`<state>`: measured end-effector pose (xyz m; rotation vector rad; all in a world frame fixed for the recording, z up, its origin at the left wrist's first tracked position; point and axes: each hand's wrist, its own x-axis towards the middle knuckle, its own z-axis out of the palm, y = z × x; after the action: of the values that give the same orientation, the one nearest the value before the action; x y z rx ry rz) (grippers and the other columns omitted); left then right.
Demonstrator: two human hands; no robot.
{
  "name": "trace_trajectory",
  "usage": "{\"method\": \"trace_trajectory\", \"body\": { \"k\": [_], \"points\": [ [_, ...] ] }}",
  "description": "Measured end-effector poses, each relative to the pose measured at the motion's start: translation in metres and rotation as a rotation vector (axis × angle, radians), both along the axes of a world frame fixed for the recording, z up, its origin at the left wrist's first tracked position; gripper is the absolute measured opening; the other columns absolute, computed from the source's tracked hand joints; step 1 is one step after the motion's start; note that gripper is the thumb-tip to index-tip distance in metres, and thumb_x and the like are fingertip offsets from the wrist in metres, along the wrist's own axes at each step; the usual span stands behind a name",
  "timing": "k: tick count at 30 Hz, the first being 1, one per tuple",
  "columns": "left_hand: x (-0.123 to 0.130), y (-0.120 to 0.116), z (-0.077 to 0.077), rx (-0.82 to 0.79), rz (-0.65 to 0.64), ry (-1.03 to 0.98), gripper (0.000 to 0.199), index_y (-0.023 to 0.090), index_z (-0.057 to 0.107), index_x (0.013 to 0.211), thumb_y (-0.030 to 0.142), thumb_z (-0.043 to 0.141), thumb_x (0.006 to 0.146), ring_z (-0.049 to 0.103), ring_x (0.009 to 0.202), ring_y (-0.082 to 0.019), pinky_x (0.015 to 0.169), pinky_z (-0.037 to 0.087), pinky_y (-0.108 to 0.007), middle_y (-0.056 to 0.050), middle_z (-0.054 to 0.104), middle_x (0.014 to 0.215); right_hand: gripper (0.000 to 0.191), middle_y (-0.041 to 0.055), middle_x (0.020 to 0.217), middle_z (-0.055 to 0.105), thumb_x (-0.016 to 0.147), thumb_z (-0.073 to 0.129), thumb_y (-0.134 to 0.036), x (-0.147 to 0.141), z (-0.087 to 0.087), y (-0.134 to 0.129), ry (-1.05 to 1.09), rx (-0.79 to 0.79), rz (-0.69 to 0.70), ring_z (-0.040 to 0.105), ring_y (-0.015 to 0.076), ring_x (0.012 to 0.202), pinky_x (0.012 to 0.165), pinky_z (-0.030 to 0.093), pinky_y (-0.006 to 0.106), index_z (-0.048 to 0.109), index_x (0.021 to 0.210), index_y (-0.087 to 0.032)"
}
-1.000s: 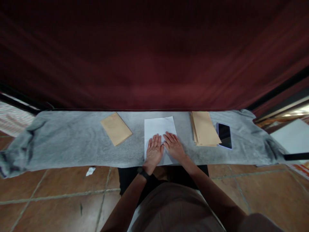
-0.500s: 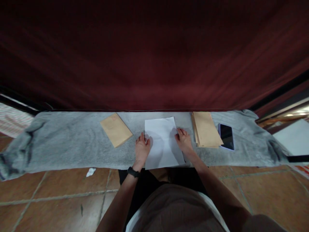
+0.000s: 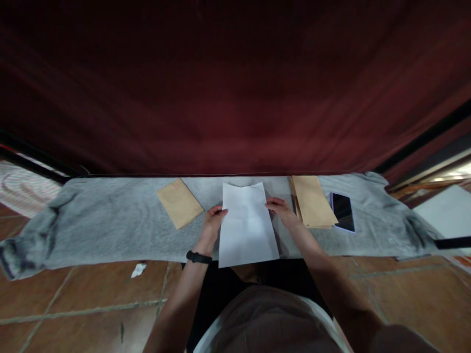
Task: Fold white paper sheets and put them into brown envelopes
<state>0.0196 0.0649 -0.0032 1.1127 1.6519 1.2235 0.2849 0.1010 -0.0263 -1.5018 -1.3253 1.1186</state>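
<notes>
A white sheet of paper is in front of me, its middle bowed and its near edge reaching past the front of the grey cloth. My left hand pinches its left edge between thumb and fingers. On the opposite edge, my right hand grips the paper the same way. Left of the sheet lies a brown envelope, set at a slant. Close to my right hand is a stack of brown envelopes, slightly fanned.
Grey cloth covers the long narrow surface. A phone with a pale purple edge lies right of the envelope stack. Dark red fabric rises behind. On the tiled floor is a white scrap.
Both hands, which rested at the paper's sides, now hold its edges. The paper has lifted and curved, and come slightly nearer to me.
</notes>
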Motion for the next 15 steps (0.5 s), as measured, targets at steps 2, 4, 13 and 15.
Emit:
{"method": "trace_trajectory", "body": {
  "k": [2, 4, 13, 15],
  "points": [
    [-0.002, 0.010, 0.023, 0.019, -0.036, -0.051, 0.021, 0.019, 0.064, 0.074, 0.036, 0.074, 0.070, 0.057, 0.058, -0.012, 0.058, 0.047, -0.024, 0.002, 0.065, 0.066, 0.038, 0.0018, 0.075, 0.070, 0.070, 0.070, -0.052, 0.002, 0.020, 0.006, 0.080, 0.009, 0.013, 0.059, 0.0154, 0.065, 0.061, 0.047, 0.027, 0.071, 0.087, -0.019],
    [-0.002, 0.021, 0.049, 0.062, -0.067, -0.094, 0.023, 0.019, 0.062, 0.075, 0.037, 0.075, 0.070, 0.056, 0.060, -0.011, 0.059, 0.045, -0.022, 0.004, 0.064, 0.067, 0.041, 0.0020, 0.081, 0.072, 0.068, 0.072, -0.056, 0.000, 0.043, 0.013, 0.159, 0.038, 0.012, 0.061, 0.0152, 0.071, 0.065, 0.048, 0.027, 0.071, 0.088, -0.020],
    [-0.009, 0.030, 0.128, 0.469, -0.158, -0.078, 0.023, 0.019, 0.060, 0.086, 0.035, 0.075, 0.078, 0.060, 0.074, -0.011, 0.073, 0.047, -0.023, 0.003, 0.065, 0.080, 0.037, -0.0010, 0.086, 0.074, 0.068, 0.082, -0.049, 0.000, 0.124, 0.021, 0.509, 0.276, 0.003, 0.066, 0.0177, 0.081, 0.082, 0.053, 0.033, 0.067, 0.090, -0.023],
    [-0.018, 0.027, 0.127, 0.555, -0.122, 0.021, 0.023, 0.020, 0.062, 0.087, 0.034, 0.077, 0.077, 0.064, 0.081, -0.013, 0.080, 0.050, -0.026, 0.003, 0.067, 0.083, 0.036, -0.0001, 0.095, 0.075, 0.072, 0.081, -0.048, 0.007, 0.129, 0.016, 0.479, 0.381, 0.017, 0.068, 0.0192, 0.091, 0.090, 0.053, 0.036, 0.068, 0.095, -0.024]
  ]
}}
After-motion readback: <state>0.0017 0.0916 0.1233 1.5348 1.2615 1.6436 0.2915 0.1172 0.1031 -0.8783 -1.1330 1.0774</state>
